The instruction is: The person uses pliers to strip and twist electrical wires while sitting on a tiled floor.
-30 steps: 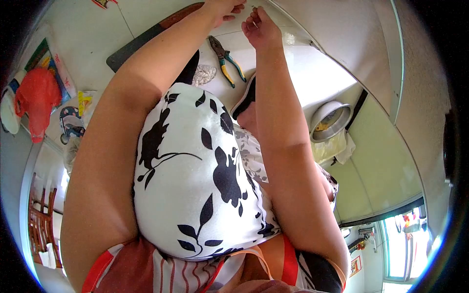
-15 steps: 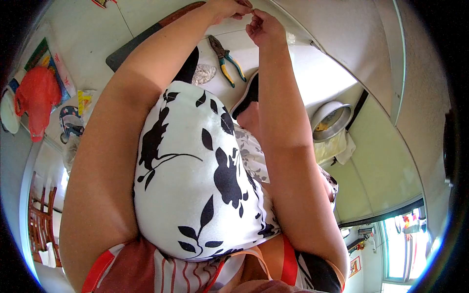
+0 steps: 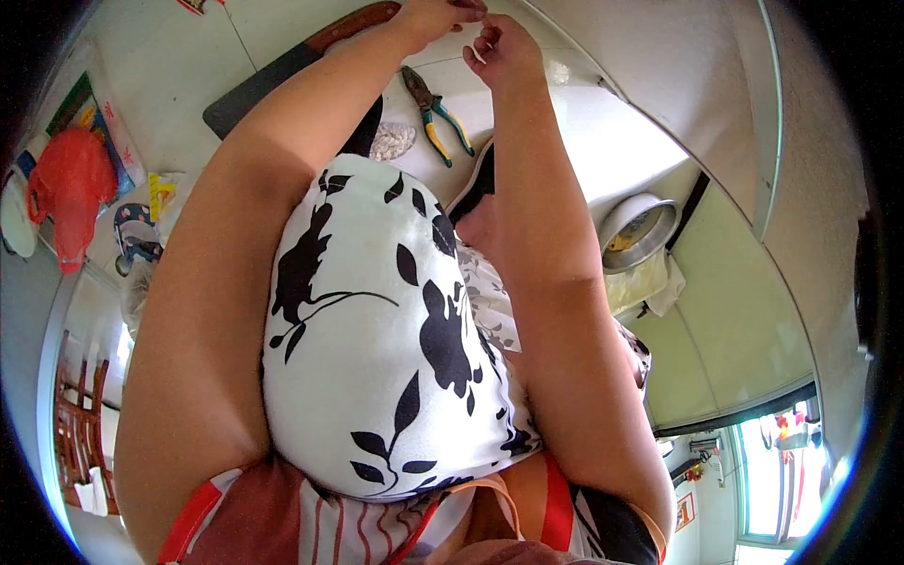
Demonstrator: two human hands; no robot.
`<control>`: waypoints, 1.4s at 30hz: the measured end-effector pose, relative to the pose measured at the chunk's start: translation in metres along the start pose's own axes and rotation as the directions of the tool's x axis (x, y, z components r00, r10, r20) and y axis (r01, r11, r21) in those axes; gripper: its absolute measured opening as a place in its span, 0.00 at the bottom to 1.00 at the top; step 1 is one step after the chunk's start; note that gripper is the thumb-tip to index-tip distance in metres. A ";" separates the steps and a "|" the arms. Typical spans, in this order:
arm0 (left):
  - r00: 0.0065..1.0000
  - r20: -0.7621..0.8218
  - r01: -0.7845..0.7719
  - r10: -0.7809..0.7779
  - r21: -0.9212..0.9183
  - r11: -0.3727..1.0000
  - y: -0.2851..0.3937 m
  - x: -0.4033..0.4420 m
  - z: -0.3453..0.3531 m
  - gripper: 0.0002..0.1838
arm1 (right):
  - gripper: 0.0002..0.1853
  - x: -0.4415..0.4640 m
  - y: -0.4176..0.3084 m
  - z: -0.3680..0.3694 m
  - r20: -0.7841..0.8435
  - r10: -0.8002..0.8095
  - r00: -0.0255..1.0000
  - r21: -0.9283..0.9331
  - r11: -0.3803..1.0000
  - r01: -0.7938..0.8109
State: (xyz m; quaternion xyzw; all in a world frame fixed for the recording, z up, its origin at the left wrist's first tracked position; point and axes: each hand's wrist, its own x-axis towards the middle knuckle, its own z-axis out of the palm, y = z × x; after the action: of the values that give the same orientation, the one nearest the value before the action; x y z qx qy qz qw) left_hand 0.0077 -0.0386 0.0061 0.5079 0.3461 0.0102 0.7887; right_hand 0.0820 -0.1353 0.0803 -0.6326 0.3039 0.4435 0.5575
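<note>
Both my arms reach forward to the top edge of the head view. My left hand (image 3: pixel 444 15) is closed in a pinch, partly cut off by the frame. My right hand (image 3: pixel 506 49) has its fingertips pinched against those of the left, its other fingers curled. Whatever lies between the fingertips is too small to make out. Below them on the tiled floor rest pliers (image 3: pixel 436 117) with yellow and teal handles, jaws pointing away from me. A cleaver (image 3: pixel 259 91) with a wooden handle lies under my left forearm. Beside the pliers sits a small whitish, crumpled-looking heap (image 3: pixel 393 141).
A metal bowl (image 3: pixel 670 226) stands right of my right arm by a pale green cabinet (image 3: pixel 744 330). At left are a red plastic bag (image 3: pixel 73 188) and other packages. A white cloth with black leaves (image 3: pixel 363 264) covers my lap; a shoe (image 3: pixel 476 179) shows beyond.
My right hand has shifted slightly to the left and its fingers have curled differently. The cloth on my lap has moved a little to the right. The floor items stay put.
</note>
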 end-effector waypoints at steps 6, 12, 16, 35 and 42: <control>0.999 -0.031 0.034 -0.036 -0.083 0.996 0.003 -0.002 0.005 0.06 | 0.06 0.022 0.004 -0.021 0.102 -0.048 0.994 0.189 0.982 0.028; 0.989 -0.104 -0.096 0.108 0.116 0.989 -0.008 0.001 0.010 0.05 | 0.07 0.007 0.008 -0.015 0.076 -0.014 0.997 0.182 0.983 0.000; 1.000 -0.020 -0.004 0.005 0.043 0.999 -0.002 -0.002 0.003 0.06 | 0.08 0.000 0.004 -0.010 -0.034 -0.090 0.995 -0.082 0.993 0.087; 0.996 -0.043 -0.066 0.084 0.314 0.947 0.017 -0.004 0.001 0.08 | 0.07 0.020 -0.030 -0.018 0.766 -0.540 0.349 -0.622 -0.486 0.614; 0.986 -0.146 -0.065 0.079 0.102 0.993 -0.003 -0.007 0.013 0.07 | 0.07 0.022 -0.031 -0.016 0.648 -0.573 0.502 -0.747 -0.354 0.562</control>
State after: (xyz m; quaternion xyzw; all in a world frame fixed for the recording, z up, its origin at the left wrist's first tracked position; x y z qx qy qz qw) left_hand 0.0087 -0.0531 0.0111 0.5555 0.3858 0.0599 0.7342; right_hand 0.1220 -0.1422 0.0733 -0.8776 -0.4310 0.1700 0.1230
